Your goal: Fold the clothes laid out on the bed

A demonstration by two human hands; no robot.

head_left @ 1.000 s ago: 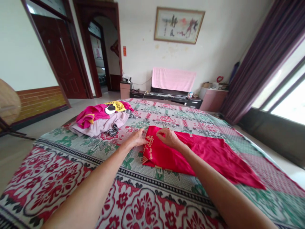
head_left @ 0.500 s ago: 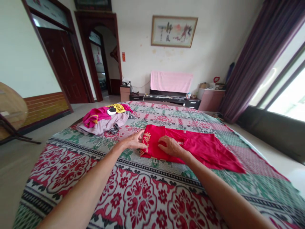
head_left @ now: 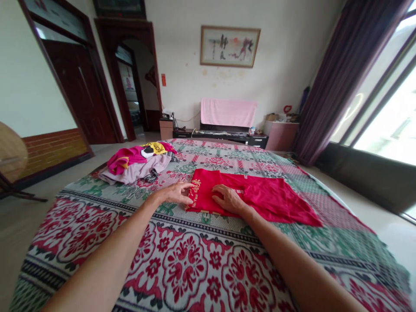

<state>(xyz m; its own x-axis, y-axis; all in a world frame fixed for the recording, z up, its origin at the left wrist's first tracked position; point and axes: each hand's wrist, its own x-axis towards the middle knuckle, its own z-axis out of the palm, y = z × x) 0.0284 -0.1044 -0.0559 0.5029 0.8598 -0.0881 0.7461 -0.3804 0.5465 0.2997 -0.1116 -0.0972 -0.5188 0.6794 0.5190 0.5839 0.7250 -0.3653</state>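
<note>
A red garment (head_left: 266, 197) with gold lettering lies folded lengthwise on the patterned cloth (head_left: 185, 268). Its left part is doubled over into a smoother, flatter panel, while the right end spreads out wrinkled and narrows toward a point. At the left edge, beside the gold print, is my left hand (head_left: 175, 193); its thumb and fingers are apart and the fingertips touch the fabric. My right hand (head_left: 229, 199) rests palm down on the folded panel, fingers spread and slightly bent. Part of the garment is hidden under it.
Left of the garment sits a pile of clothes (head_left: 133, 164) in magenta, yellow and pale pink. Beyond the covered surface stands a low black cabinet (head_left: 214, 138), with a pink cloth (head_left: 229, 113) draped above it. A dark curtain (head_left: 338, 82) hangs at the right.
The whole view has shifted slightly, so things appear a little further left. Both hands keep nearly the same places on the red garment.
</note>
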